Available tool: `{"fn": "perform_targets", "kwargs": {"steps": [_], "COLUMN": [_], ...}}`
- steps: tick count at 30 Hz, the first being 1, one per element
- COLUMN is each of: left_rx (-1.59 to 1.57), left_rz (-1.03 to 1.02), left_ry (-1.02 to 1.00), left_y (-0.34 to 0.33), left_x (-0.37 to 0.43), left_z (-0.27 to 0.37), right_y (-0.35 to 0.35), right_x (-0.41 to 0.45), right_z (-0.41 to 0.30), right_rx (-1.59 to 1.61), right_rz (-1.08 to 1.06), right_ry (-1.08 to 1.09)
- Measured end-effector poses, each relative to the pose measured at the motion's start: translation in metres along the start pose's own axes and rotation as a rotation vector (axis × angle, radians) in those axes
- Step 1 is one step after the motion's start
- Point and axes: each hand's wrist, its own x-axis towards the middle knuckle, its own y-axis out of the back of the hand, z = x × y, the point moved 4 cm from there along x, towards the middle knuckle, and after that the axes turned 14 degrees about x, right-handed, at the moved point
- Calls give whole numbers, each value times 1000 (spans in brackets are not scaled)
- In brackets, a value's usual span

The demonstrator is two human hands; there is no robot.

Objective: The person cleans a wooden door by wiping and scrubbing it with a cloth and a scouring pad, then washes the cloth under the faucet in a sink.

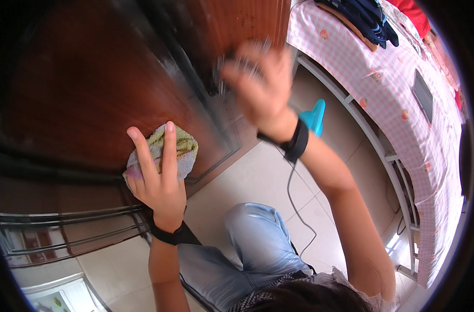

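Observation:
A folded, multicoloured terry cloth (187,150) lies against the glossy red-brown wooden door (85,97). My left hand (155,175) presses on it, two fingers stretched over the cloth and the others bent at its edge. My right hand (262,82), blurred by motion, is raised near the door's edge with its fingers spread. Dark, shiny streaks blur around those fingers, beside what looks like the door's handle area; whether they touch it I cannot tell. Black bands circle both wrists, and a thin cable hangs from the right one.
To the right stands a metal-framed bed with a pink checked sheet (377,82), bearing folded dark clothes (362,19) and a flat grey object (423,97). A turquoise plastic object (318,117) is on the tiled floor (237,175) behind my right wrist. My jeans-clad knees are below.

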Motion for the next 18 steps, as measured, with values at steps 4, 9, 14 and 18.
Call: {"fn": "perform_targets", "kwargs": {"steps": [4, 9, 14, 18], "left_rx": [13, -4, -13, -40], "left_rz": [-4, -15, -14, -26], "left_ry": [5, 18, 29, 20], "left_y": [0, 1, 4, 3], "left_x": [2, 2, 1, 3], "left_z": [1, 1, -3, 1], "right_y": [-5, 1, -3, 0], "right_x": [-54, 14, 20, -46], "right_z": [-30, -9, -13, -19], "right_rx": [41, -44, -23, 27], "right_rz": [-365, -95, 56, -224], "right_ry": [-48, 36, 26, -24]}}
